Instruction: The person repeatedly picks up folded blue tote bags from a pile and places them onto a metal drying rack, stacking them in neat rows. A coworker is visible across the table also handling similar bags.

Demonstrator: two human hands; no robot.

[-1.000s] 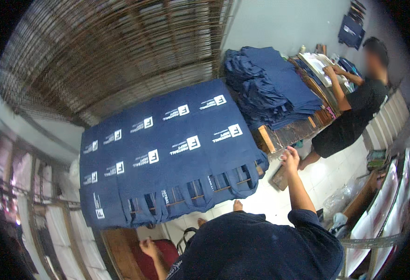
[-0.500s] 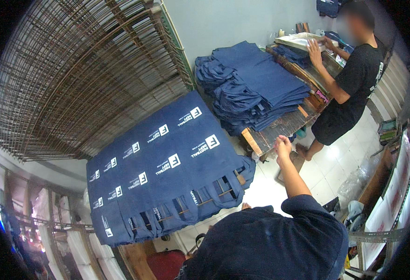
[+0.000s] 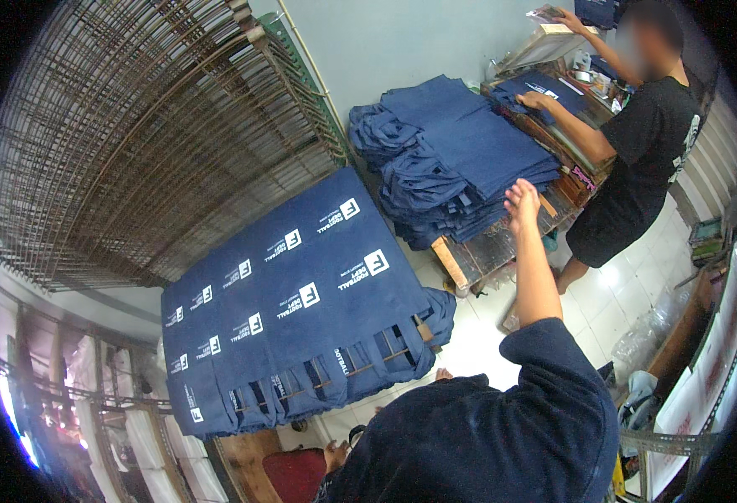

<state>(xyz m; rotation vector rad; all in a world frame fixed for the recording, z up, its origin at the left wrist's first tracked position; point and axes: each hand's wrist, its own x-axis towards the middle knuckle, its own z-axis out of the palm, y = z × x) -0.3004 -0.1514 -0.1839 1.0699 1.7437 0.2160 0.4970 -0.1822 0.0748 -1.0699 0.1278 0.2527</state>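
Pale wall (image 3: 402, 50) is rising behind a table (image 3: 482, 258) that is bearing a pile of blue bags (image 3: 477, 142). Just before the pile, the right hand (image 3: 522, 205) is hovering, loosely spread. The left hand (image 3: 335, 455) is hanging near a red seat (image 3: 293, 476), its grip not discernible.

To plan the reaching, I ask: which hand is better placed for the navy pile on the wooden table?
Probably the right hand: it is outstretched near the navy pile and looks empty. The left hand is low beside the wearer's dark shirt, farther away.
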